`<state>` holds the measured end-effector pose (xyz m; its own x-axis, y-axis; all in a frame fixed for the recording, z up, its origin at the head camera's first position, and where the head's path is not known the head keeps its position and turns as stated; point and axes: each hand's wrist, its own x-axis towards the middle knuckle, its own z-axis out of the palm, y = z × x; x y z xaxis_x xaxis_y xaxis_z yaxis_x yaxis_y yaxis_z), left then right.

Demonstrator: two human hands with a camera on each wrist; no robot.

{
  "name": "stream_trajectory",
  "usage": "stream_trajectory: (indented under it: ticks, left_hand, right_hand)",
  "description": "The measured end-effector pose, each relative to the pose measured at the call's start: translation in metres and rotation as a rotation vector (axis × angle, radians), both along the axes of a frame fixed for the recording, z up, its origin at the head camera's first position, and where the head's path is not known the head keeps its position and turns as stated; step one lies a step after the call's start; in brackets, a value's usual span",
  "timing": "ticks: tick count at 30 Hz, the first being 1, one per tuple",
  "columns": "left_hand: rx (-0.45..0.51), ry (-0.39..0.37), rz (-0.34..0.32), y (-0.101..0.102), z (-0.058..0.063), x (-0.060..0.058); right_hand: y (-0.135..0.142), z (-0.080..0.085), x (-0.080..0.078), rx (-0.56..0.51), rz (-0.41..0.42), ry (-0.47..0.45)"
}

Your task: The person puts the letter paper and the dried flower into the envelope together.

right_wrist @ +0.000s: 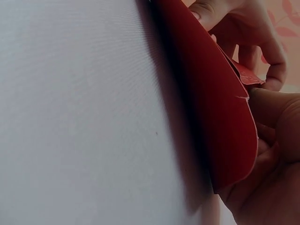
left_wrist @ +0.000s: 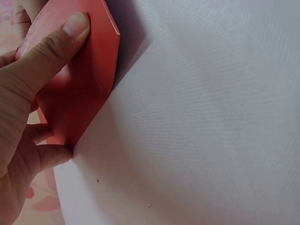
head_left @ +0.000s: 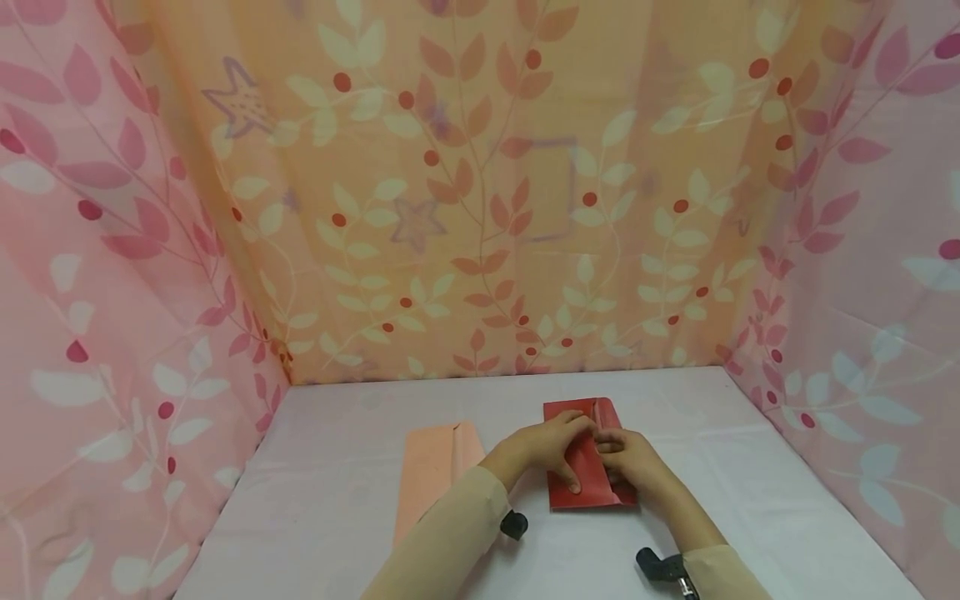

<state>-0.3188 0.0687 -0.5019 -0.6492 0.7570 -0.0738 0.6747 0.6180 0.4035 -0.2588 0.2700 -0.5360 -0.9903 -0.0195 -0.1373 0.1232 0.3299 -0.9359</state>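
A red paper envelope [head_left: 588, 487] is on the right half of the white table, its flap [right_wrist: 229, 145] folded out on the right side. My left hand [head_left: 553, 446] holds the envelope from the left, the thumb [left_wrist: 56, 47] pressed on its face and other fingers at its edge. At the opening beside the flap, my right hand [head_left: 632, 457] grips the paper, its thumb [right_wrist: 269, 105] at the opening's edge. The right wrist view has the flap side tilted up off the cloth. Whatever is inside the envelope is hidden.
A peach envelope [head_left: 427, 458] lies to the left, partly covered by my left sleeve [head_left: 450, 533]. Black wrist cameras [head_left: 514, 525] hang below both wrists. Patterned leaf-print curtains [head_left: 480, 208] stand behind and on both sides of the white table [head_left: 330, 475].
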Motion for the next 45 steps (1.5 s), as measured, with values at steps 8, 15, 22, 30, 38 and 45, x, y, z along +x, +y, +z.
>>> stream_trajectory:
  ticks: [8, 15, 22, 30, 38, 45]
  left_hand:
    - [-0.016, -0.015, 0.005, 0.001, 0.002, 0.001]
    - [-0.047, -0.002, 0.001, 0.002, 0.002, 0.000]
    - [-0.071, -0.004, 0.019, 0.004, 0.002, -0.001]
    - [-0.129, -0.030, 0.052, 0.009, 0.006, 0.003]
    - [-0.181, -0.018, 0.045, 0.011, 0.012, 0.009]
    - [-0.201, -0.001, 0.013, 0.012, 0.013, 0.012]
  right_hand:
    - [0.005, 0.004, 0.008, 0.097, -0.034, 0.018]
    - [0.010, 0.006, 0.012, 0.121, -0.023, 0.042]
    - [0.016, 0.006, 0.015, 0.099, -0.031, 0.049]
    - [0.022, 0.007, 0.019, 0.167, -0.029, 0.071]
    - [0.029, 0.010, 0.023, 0.268, -0.047, 0.085]
    - [0.034, 0.008, 0.025, 0.293, -0.052, 0.076]
